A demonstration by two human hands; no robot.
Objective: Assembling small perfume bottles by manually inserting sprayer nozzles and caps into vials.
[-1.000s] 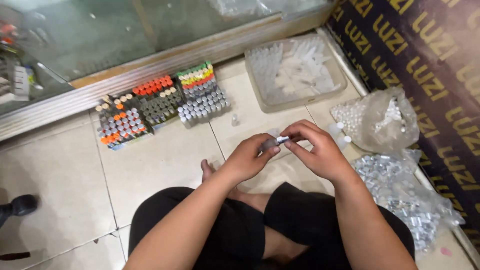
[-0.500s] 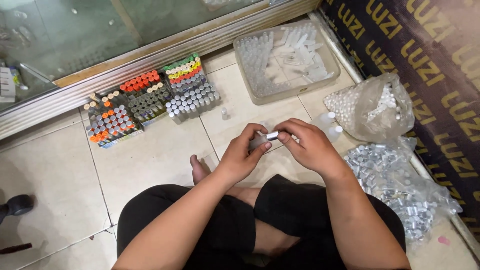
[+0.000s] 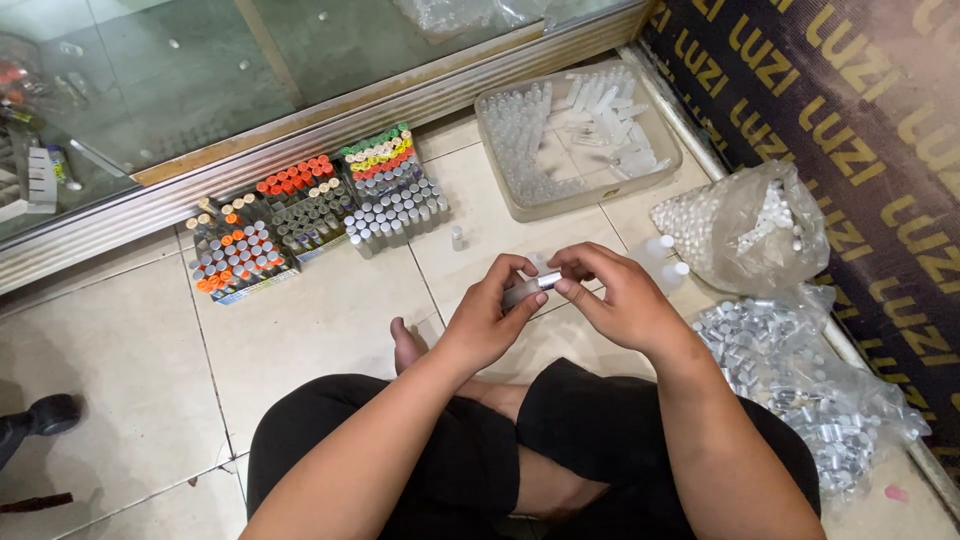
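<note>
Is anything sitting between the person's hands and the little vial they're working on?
Nothing visible does. The left hand and the right hand both already grip the small vial directly, held above the tiled floor. The lone vial standing on the floor is apart from them.

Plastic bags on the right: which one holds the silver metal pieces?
The nearer bag, by the person's right knee; it is full of shiny silver caps. The farther bag, by the dark wall, holds white pieces.

left hand (image 3: 490, 315), right hand (image 3: 615, 295), fingertips meeting, forearms converging
</note>
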